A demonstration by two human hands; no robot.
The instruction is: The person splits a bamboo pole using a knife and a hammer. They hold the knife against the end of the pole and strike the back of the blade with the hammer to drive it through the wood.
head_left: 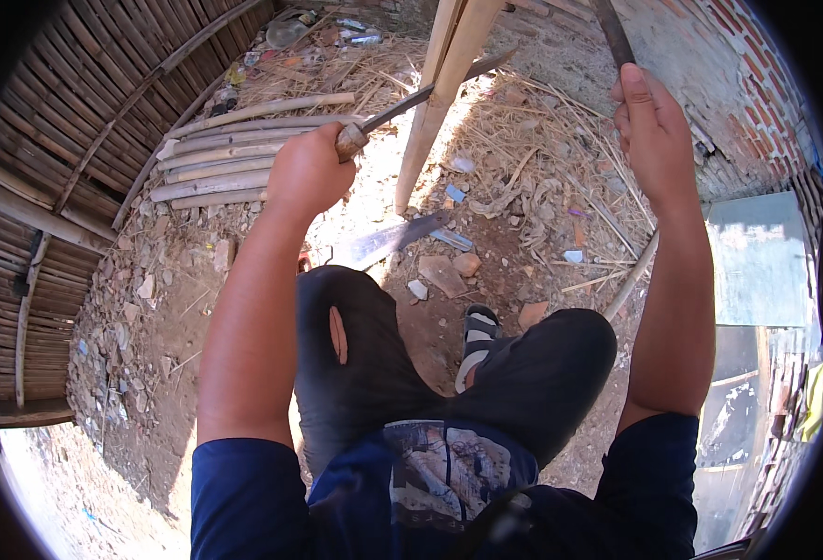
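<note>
My left hand (pixel 310 173) is closed round the short wooden handle of a machete (pixel 400 107). Its dark blade passes through a split in an upright bamboo pole (pixel 419 154), and the tip comes out on the pole's right side. The pole's lower end is near the ground in front of my knees; its top runs out of view. Raised at the upper right, my right hand (pixel 652 131) grips a dark stick (pixel 612 33), apart from the machete and pole. The stick's far end is out of view.
A handsaw (pixel 383 245) lies by my left knee. Cut bamboo poles (pixel 220 159) are stacked at the left, beside a slatted bamboo wall (pixel 75 112). Dry straw (pixel 514 149), stones and litter cover the ground. A brick wall (pixel 757 84) and pale panel (pixel 757 261) stand at the right.
</note>
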